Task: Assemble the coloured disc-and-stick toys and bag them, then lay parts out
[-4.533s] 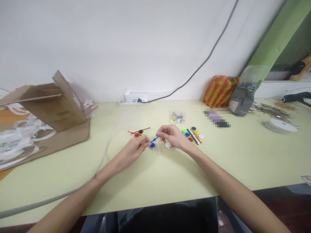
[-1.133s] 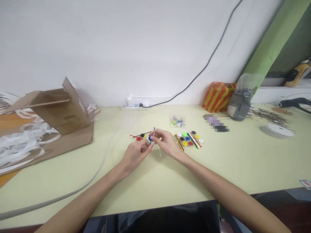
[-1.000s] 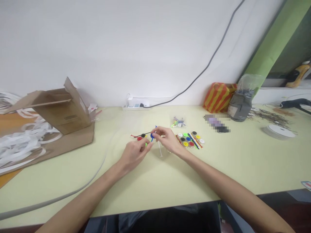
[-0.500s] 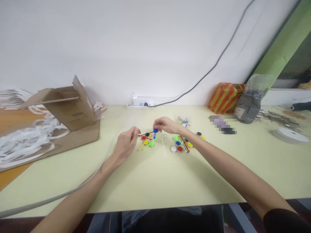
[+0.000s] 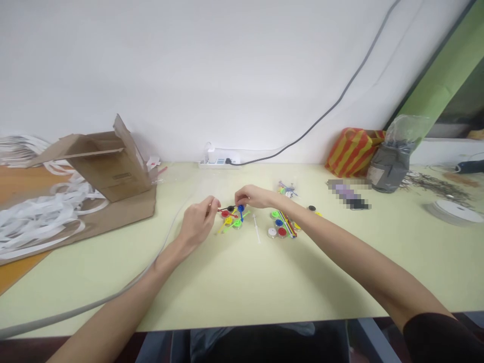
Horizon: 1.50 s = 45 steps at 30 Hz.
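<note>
My right hand (image 5: 254, 195) is closed at the fingertips on a blue spinner with an arrow pointer (image 5: 241, 208), low over the table. My left hand (image 5: 200, 218) is pinched shut beside the cluster; what its fingertips hold, if anything, is too small to make out. Between the hands are a black spinner (image 5: 230, 208), a red spinner (image 5: 225, 214), a yellow spinner (image 5: 228, 221) and a green spinner (image 5: 237, 223), each with an arrow. A loose white arrow (image 5: 256, 228) lies just right of them.
Right of centre lie several round bases, among them a red one (image 5: 282, 232), beside a bundle of coloured arrows (image 5: 288, 225). A small clear bag of parts (image 5: 288, 189) lies behind. An open cardboard box (image 5: 113, 171) stands left; a grey cable (image 5: 113, 296) crosses my left forearm.
My right hand has moved slightly down and left with the blue spinner, whose arrow now slants a little. My left hand stays pinched in nearly the same place.
</note>
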Each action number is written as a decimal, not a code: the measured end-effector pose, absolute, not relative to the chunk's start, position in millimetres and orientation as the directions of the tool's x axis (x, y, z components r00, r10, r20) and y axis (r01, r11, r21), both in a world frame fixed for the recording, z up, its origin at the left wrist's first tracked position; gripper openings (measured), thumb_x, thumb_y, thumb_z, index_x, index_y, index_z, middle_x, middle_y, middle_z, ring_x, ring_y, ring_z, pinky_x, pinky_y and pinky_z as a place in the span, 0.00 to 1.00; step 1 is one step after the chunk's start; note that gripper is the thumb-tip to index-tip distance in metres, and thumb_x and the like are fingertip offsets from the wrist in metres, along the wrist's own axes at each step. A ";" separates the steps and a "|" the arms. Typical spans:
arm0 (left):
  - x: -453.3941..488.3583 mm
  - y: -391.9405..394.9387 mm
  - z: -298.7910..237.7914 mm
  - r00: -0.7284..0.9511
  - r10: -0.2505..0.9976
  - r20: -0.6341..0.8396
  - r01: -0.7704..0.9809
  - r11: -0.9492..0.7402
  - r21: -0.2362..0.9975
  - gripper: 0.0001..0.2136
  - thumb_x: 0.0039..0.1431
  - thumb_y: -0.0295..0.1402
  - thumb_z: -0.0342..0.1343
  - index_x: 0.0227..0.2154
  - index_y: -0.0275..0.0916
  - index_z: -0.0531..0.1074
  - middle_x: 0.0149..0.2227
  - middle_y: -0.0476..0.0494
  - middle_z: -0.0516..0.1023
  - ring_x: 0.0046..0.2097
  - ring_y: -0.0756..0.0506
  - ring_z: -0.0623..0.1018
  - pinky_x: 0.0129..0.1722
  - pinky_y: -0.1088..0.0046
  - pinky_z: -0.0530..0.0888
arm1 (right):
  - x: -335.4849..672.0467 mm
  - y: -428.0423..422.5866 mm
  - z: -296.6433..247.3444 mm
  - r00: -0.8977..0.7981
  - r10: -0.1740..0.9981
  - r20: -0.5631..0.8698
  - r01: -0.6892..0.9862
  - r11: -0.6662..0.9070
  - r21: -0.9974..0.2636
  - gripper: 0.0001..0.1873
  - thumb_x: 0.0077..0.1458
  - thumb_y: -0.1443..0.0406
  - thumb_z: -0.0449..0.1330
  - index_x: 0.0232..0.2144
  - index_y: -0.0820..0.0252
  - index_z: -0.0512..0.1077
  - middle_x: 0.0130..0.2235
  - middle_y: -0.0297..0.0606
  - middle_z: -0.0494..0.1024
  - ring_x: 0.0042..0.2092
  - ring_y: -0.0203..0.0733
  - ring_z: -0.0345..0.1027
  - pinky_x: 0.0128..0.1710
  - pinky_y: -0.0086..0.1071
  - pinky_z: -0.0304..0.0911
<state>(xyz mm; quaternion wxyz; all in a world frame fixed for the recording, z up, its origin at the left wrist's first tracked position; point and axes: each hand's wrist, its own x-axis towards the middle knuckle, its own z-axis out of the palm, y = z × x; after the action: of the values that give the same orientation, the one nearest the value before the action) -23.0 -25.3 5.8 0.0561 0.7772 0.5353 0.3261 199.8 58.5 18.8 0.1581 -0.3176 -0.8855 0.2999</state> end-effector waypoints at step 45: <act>-8.0 -38.0 -13.5 0.701 0.596 0.390 0.580 -0.796 0.174 0.16 0.68 0.38 0.48 0.31 0.41 0.79 0.16 0.53 0.66 0.19 0.52 0.61 0.24 0.73 0.54 | 242.9 -46.7 -11.0 -0.576 0.788 0.218 0.712 0.614 -0.341 0.10 0.62 0.74 0.57 0.35 0.60 0.77 0.38 0.40 0.74 0.42 0.41 0.67 0.36 0.29 0.52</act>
<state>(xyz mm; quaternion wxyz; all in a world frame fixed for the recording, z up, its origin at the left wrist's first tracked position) -8.0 -38.0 -13.5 0.0191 0.9222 0.3189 0.2181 242.9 -46.7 -11.0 0.1762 -0.4256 -0.8809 0.1087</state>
